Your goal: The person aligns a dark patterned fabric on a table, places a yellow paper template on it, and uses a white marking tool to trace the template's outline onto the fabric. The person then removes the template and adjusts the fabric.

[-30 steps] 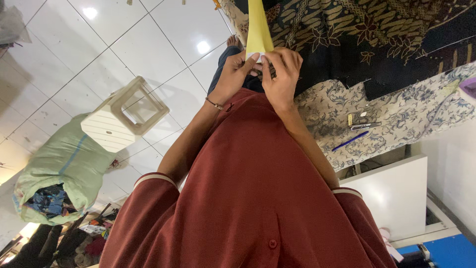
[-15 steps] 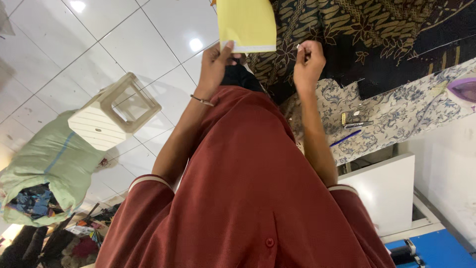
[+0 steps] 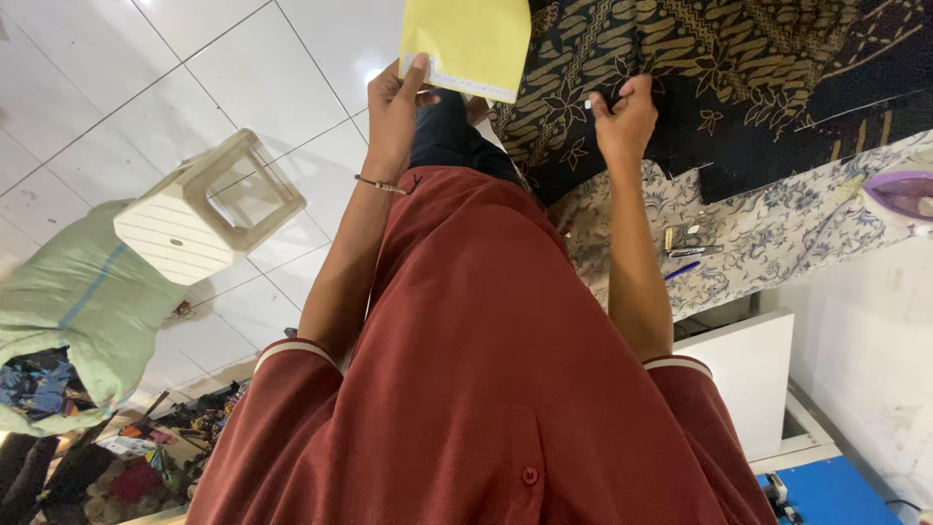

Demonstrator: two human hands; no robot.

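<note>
Since half a second ago, the two hands have been drawn a little further apart, and the yellow paper sheet (image 3: 466, 41) has been kept raised at the 12 o'clock edge of the view. That sheet is gripped along its lower edge by the left hand (image 3: 394, 102), the thumb laid over the front and the remaining fingers curled behind it; a thin bracelet (image 3: 379, 184) is worn on that wrist. At about 1 o'clock the right hand (image 3: 627, 117) is closed narrowly, with something small and pale pinched between thumb and forefinger; what it is cannot be told. This hand is seen against the dark patterned batik cloth (image 3: 739, 68), which is spread from 12 to 2 o'clock and lies over a pale floral cloth (image 3: 768, 238). On the floral cloth, at 3 o'clock, small metal snips (image 3: 685, 236) and a blue pen (image 3: 682, 269) are laid close together. A cream plastic stool (image 3: 209, 209) is tipped on the white tiled floor (image 3: 117, 87) at 9 o'clock, just beside a green sack (image 3: 73, 311).
</note>
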